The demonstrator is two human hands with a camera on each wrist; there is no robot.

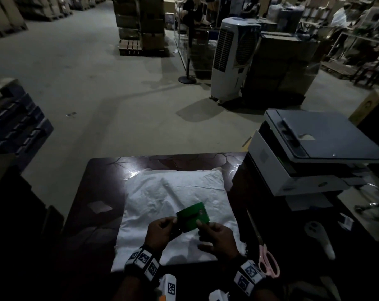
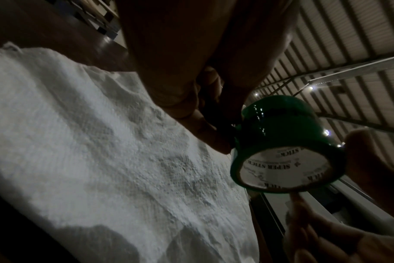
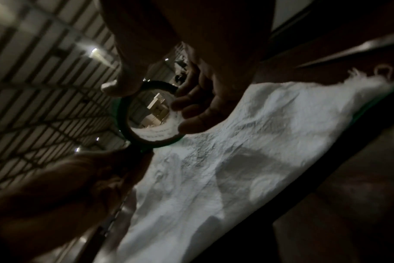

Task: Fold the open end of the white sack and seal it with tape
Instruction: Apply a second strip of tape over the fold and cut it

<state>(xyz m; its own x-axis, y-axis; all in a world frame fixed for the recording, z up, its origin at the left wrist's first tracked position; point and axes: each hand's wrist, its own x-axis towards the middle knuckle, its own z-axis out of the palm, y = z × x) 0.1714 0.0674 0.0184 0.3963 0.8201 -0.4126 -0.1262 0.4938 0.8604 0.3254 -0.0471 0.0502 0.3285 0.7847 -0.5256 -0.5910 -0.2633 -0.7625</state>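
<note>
Grip: right hand [image 1: 216, 235] curls round the green tape roll [image 1: 193, 217], thumb on its outer face, fingers [image 3: 191, 105] hooked through the core; left hand [image 1: 162, 232] pinches the roll's left edge, where exactly is too dark to tell.
Tape roll: held just above the white sack [image 1: 175, 205], at 12 o'clock from both hands.
Sack: flat on the dark table [image 1: 93, 213], frayed end toward the person.
Scissors [image 1: 268, 260]: pink-handled, at 3 o'clock of the sack, beside it.
Printer [image 1: 314, 153]: at 2 o'clock, well apart.
</note>
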